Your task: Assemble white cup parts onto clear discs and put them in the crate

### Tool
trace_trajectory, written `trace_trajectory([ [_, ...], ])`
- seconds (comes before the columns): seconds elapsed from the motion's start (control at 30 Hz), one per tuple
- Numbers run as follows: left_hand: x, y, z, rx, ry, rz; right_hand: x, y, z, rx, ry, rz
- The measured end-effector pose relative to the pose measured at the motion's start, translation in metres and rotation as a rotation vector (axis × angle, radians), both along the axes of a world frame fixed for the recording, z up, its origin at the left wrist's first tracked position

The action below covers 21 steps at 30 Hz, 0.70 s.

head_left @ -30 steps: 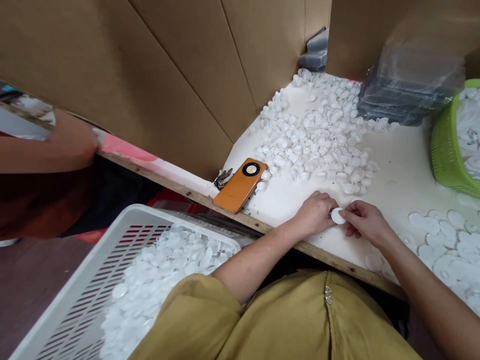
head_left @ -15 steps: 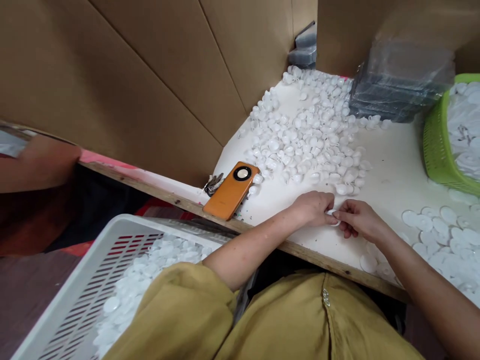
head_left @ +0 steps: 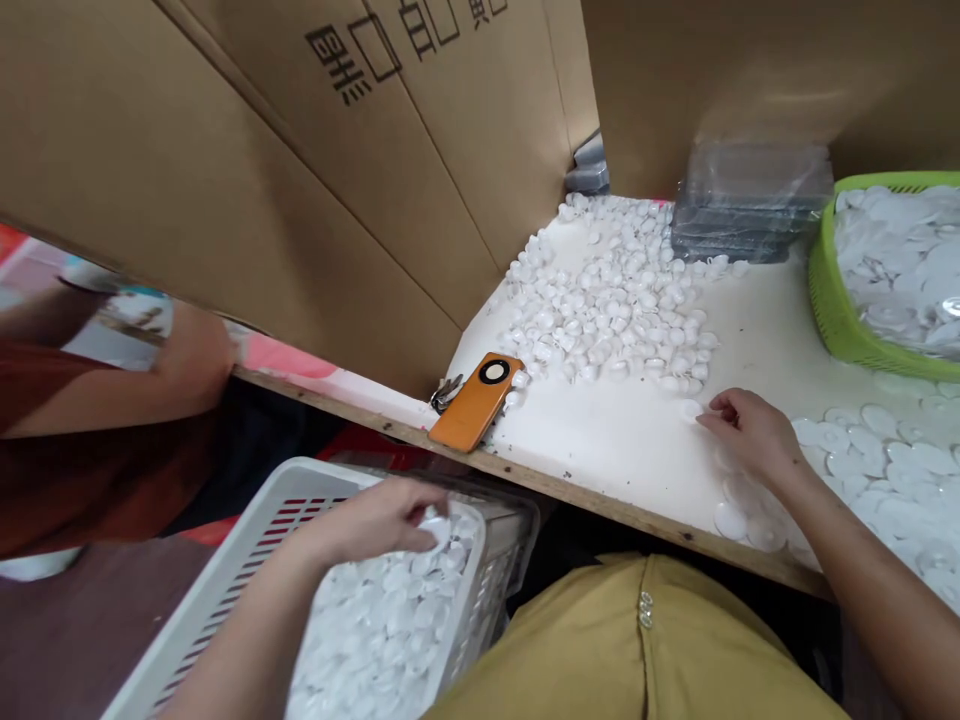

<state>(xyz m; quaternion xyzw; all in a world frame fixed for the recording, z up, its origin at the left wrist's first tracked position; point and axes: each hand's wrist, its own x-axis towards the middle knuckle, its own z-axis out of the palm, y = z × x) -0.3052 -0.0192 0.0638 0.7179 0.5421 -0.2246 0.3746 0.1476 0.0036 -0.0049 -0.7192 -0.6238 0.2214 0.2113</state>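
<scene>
My left hand (head_left: 390, 515) is over the white plastic basket (head_left: 300, 480), its fingers curled round a white round plastic piece (head_left: 436, 528). Many similar white pieces (head_left: 375, 620) fill the basket below it. Above the white tabletop (head_left: 600, 430), my right hand (head_left: 754, 430) pinches a small white plastic piece (head_left: 691, 410), partly hidden by the fingertips. That hand lies between a heap of small white cup-shaped pieces (head_left: 607, 310) and a spread of flat white discs (head_left: 892, 470).
An orange phone (head_left: 472, 405) and keys (head_left: 446, 392) lie near the wooden table edge (head_left: 577, 485). A green basket (head_left: 825, 300) of discs and wrapped grey stacks (head_left: 742, 220) stand at the back right. Cardboard (head_left: 360, 230) walls the left; beyond it shows another person's arm (head_left: 180, 370).
My left hand has moved from the tabletop, beside my right hand, down left to over the white basket with a white piece. My right hand has shifted slightly right. The view has turned.
</scene>
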Motion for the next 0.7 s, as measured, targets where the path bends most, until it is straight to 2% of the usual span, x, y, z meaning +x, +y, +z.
trace_trajectory([
  [0.07,-0.039,-0.015,-0.005,0.021,0.305,0.107,0.003,0.004,-0.007,0.008,-0.084,0.016],
  [0.1,-0.049,-0.019,-0.008,0.051,0.379,0.153,0.002,0.006,-0.010,0.007,-0.110,0.025],
  [0.17,-0.045,-0.020,-0.013,0.178,0.339,0.198,-0.002,0.007,-0.016,0.023,-0.155,0.056],
  [0.23,-0.013,-0.008,-0.017,0.422,0.136,0.206,-0.006,0.006,-0.021,0.090,-0.209,0.109],
  [0.3,0.039,0.012,-0.022,0.708,-0.108,0.168,-0.010,0.002,-0.024,0.206,-0.281,0.175],
  [0.33,0.068,0.025,-0.026,0.829,-0.227,0.128,-0.011,0.000,-0.025,0.270,-0.324,0.210],
  [0.4,0.124,0.052,-0.036,0.951,-0.391,-0.019,-0.013,-0.004,-0.026,0.382,-0.419,0.273],
  [0.47,0.169,0.077,-0.048,0.977,-0.415,-0.138,-0.014,-0.007,-0.026,0.453,-0.504,0.312],
  [0.53,0.197,0.097,-0.058,0.957,-0.372,-0.196,-0.015,-0.007,-0.025,0.484,-0.553,0.311],
  [0.6,0.210,0.108,-0.064,0.926,-0.320,-0.188,-0.016,-0.006,-0.023,0.476,-0.565,0.300],
  [0.7,0.214,0.110,-0.067,0.892,-0.277,-0.143,-0.015,-0.002,-0.021,0.425,-0.553,0.296],
])
